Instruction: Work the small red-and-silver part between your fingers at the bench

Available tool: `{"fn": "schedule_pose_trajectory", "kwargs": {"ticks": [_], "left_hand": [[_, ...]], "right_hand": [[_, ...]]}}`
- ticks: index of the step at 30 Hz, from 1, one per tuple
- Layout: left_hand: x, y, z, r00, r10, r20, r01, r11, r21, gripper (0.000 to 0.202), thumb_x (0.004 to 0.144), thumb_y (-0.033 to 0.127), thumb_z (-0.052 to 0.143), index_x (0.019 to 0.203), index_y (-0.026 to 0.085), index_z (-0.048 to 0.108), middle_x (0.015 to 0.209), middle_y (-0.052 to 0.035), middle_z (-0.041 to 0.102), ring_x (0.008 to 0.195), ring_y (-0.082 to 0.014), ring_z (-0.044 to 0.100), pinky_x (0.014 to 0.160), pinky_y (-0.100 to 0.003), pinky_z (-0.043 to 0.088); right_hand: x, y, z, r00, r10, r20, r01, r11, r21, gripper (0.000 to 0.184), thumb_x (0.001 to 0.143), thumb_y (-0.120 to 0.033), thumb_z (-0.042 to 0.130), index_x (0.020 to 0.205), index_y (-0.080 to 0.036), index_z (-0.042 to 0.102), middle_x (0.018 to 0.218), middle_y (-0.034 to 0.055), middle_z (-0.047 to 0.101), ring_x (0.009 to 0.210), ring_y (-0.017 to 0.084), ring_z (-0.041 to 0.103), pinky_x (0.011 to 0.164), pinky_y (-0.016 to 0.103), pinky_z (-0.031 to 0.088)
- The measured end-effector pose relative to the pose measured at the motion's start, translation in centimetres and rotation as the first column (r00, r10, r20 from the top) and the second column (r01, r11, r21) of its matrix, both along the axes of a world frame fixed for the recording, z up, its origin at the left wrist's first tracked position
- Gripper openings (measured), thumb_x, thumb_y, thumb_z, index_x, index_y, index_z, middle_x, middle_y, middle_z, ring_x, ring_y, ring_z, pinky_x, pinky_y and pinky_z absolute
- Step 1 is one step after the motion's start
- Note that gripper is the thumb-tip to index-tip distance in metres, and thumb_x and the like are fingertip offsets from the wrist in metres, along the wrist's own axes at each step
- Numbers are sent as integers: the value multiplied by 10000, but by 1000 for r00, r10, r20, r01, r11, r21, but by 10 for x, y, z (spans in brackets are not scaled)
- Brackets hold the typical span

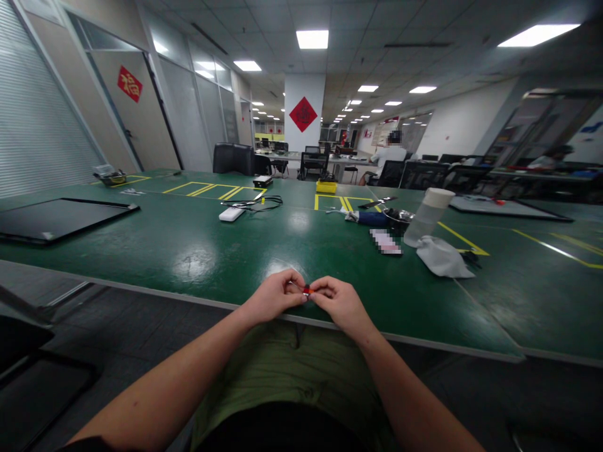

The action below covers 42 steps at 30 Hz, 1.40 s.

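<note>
Both my hands meet at the near edge of the green table (226,251). Between the fingertips sits a small red and black object (307,290), too small for me to name; a bit of orange shows at its right side. My left hand (277,294) is closed, pinching the object from the left with thumb and fingers. From the right, my right hand (340,299) pinches it the same way. Much of the object is hidden behind the fingers.
Ahead lie a white power strip (232,213) with black cable and a yellow box (326,186). To the right are a blurred phone (386,242), a white-capped bottle (428,220), a metal bowl (398,219) and a white bag (441,257). A black panel (61,220) lies left.
</note>
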<state>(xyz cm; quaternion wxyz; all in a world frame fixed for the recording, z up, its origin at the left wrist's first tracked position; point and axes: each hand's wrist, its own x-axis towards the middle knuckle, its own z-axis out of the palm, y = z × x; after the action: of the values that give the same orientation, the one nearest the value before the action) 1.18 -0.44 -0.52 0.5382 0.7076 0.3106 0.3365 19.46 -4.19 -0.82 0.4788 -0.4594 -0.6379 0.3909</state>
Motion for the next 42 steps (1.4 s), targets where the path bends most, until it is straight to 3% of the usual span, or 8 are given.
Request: {"fn": "schedule_pose_trajectory", "kwargs": {"ticks": [10,14,17,22,34,42], "left_hand": [[1,-1,-1,1000,24,-7,-24,999,32,242,699,252,688,845,151,523,615,49,522,537,-69,468,495,-168,347],[1,0,1,999,34,-6,-34,999,16,216,702,215,667,851,151,524,605,49,542,518,-68,487,482,-162,342],[-1,1,3,998,29,52,-27,999,-39,203,715,181,639,874,150,516,677,14,607,608,-100,584,563,-188,416],[-2,3,3,992,13,125,-6,998,-62,180,736,143,604,886,151,504,765,-27,649,731,-142,647,684,-247,468],[-1,-1,6,997,-22,77,25,999,-33,180,739,150,611,899,139,530,762,-22,643,668,-102,607,609,-201,447],[-2,0,4,998,-18,56,18,1000,-9,184,728,159,629,889,141,541,729,8,590,617,-72,526,574,-181,400]], "right_hand": [[-1,-1,2,999,23,45,-23,1000,-7,158,740,-256,643,848,-142,657,785,44,683,740,171,653,687,280,501],[0,0,1,999,33,-16,-33,999,-30,170,735,-277,652,838,-141,644,785,46,685,743,171,658,700,286,509],[0,2,-1,995,20,-98,-25,998,-54,179,737,-289,656,832,-140,621,770,50,680,741,178,668,708,295,516],[0,2,-2,994,-26,-109,22,999,-42,192,708,-289,686,807,-151,595,664,4,625,593,142,626,580,256,491],[-1,-1,2,995,23,-96,-29,997,-69,224,718,-299,650,877,-142,659,787,60,707,734,192,680,703,310,538],[-1,0,-1,1000,4,25,-3,1000,-13,128,715,-240,646,807,-152,630,712,17,666,638,141,621,581,235,464]]}}
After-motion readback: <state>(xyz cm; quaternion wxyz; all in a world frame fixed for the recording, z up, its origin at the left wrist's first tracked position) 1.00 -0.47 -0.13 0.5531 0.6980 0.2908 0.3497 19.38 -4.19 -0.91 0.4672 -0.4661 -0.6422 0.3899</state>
